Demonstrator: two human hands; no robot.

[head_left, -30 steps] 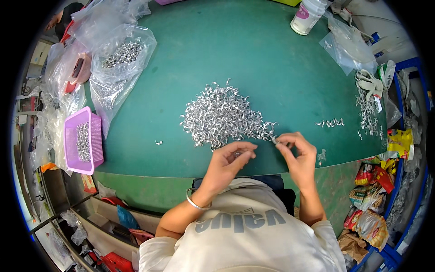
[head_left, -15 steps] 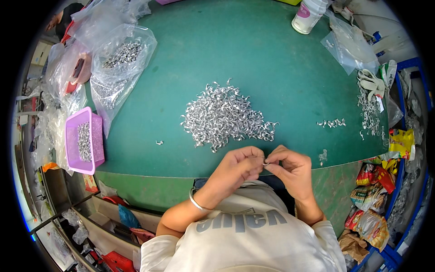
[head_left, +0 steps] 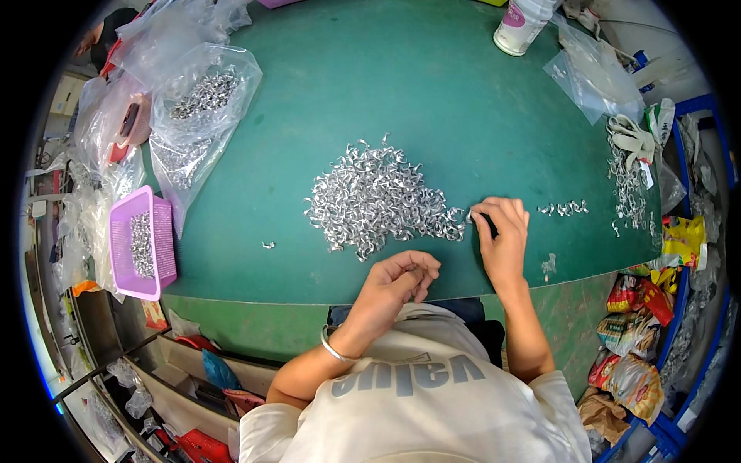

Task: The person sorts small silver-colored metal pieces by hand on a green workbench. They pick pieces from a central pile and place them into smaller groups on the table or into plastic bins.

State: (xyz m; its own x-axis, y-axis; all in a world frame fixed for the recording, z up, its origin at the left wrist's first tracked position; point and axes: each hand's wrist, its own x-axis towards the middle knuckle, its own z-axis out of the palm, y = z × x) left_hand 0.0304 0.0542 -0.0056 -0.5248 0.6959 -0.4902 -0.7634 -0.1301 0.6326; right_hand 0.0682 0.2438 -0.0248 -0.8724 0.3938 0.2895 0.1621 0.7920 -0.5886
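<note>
A heap of small silvery curved metal pieces (head_left: 378, 201) lies in the middle of the green table (head_left: 432, 85). At the heap's right edge my right hand (head_left: 503, 231) pinches one curved metal piece (head_left: 468, 217) between thumb and forefinger. My left hand (head_left: 397, 282) hovers over the table's front edge, below the heap, with its fingers curled in; whatever they hold is hidden or too small to make out. A short row of similar pieces (head_left: 563, 208) lies to the right of my right hand. One loose piece (head_left: 268, 245) sits left of the heap.
At the left stand a purple basket (head_left: 164, 239) with metal pieces inside and a clear plastic bag (head_left: 207, 116) of more pieces. Linked metal pieces (head_left: 629, 189) and a whitish glove (head_left: 633, 139) lie at the right edge. A white bottle (head_left: 521, 27) stands at the back right.
My hands were together in front of me with a small piece between their fingertips. The right hand has moved up to the heap's right edge; the left has shifted slightly left.
</note>
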